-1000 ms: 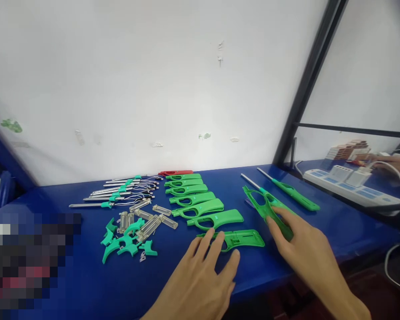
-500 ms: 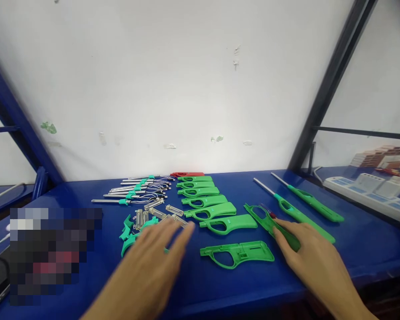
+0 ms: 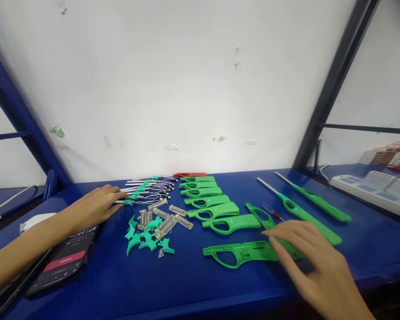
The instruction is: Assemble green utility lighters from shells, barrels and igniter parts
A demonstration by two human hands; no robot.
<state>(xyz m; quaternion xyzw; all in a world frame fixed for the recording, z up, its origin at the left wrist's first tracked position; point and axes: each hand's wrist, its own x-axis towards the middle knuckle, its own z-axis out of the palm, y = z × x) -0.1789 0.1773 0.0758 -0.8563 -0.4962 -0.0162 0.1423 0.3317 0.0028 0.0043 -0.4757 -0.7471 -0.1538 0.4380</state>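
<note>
My left hand [image 3: 102, 202] has its fingers and thumb closed around the nearest metal lighter tube [image 3: 128, 202], whose left part they hide. More such tubes with turquoise collars and thin wires lie just behind it. My right hand [image 3: 315, 260], fingers apart, hovers over one green lighter shell half [image 3: 262, 217] and partly covers it. Beside that lies another green shell half [image 3: 230, 258] with its hollow inside up. A small screwdriver [image 3: 270, 210] with a clear handle rests behind the right hand. Clear fuel tanks [image 3: 166, 226] and turquoise triggers [image 3: 148, 244] are scattered in the middle.
Several green lighter shells [image 3: 231, 223] lie in a column, a red one [image 3: 190, 174] at the back. Two long-tubed green lighters [image 3: 310, 220] [image 3: 322, 203] are on the right. A phone [image 3: 58, 262] lies under my left forearm; a white power strip [image 3: 370, 189] stands far right.
My left hand has moved from above the triggers and tanks leftward and back to the nearest tube. My right hand has let go of the green shell half and drawn slightly toward me.
</note>
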